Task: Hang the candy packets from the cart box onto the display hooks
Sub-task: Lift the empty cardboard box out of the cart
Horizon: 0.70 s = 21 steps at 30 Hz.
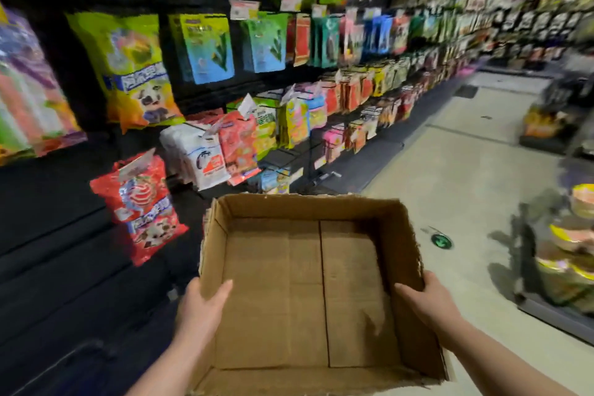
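Two bare forearms reach forward at the bottom of the view, and between them the person holds a cardboard box (305,207) out in front, level and open-topped, its brown bottom showing from wall to wall with a dark seam down the middle. Left hand (201,305) is clamped on the left wall, thumb lying inside and the fingers hidden behind the card. Right hand (427,299) grips the right wall the same way, closed over the ragged rim. The candy packets hang on the dark display to the left: a red packet (144,209) sits lowest and closest, just beyond the box's left corner, with white packets (199,157) and pink-red ones above and behind it, and a big yellow-green bag (128,71) higher up. Wire display hooks (276,95) jut out further along (everything there is smeared, so labels are unreadable), and rows of packets run off down the aisle. To the right lies pale floor (450,170) with a round green marker (441,240), and a low stand of stacked tubs (572,251) at the edge.
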### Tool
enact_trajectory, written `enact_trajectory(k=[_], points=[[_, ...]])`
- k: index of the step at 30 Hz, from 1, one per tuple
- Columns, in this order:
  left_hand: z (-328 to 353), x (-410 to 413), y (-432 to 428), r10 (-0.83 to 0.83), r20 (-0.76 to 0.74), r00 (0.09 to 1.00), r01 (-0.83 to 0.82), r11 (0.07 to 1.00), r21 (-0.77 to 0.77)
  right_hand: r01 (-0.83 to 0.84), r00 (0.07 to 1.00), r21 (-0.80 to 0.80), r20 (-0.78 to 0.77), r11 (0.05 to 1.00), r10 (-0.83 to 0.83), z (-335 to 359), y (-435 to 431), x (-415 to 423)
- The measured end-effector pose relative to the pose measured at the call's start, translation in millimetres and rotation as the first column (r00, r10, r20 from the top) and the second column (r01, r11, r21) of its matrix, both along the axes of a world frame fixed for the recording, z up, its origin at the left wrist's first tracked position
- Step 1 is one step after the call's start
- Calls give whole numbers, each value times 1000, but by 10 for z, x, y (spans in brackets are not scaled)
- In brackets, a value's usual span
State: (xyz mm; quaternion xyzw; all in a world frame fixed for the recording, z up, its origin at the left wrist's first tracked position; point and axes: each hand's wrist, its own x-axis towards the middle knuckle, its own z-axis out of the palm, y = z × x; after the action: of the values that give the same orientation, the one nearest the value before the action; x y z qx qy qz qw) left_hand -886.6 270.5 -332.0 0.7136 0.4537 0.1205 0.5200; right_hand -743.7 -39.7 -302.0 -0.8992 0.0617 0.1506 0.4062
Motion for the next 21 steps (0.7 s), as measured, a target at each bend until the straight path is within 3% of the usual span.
enact_trajectory(k=[10,21], points=[[-69,1721,-1021,-221,-38,975,220,975,-19,192,981,-8,-32,981,-192,-69,-1315,1081],[-156,3348,-1489,-384,-82,920,388,920,44,385,919,56,-120,921,-377,-217,-1756,2036]])
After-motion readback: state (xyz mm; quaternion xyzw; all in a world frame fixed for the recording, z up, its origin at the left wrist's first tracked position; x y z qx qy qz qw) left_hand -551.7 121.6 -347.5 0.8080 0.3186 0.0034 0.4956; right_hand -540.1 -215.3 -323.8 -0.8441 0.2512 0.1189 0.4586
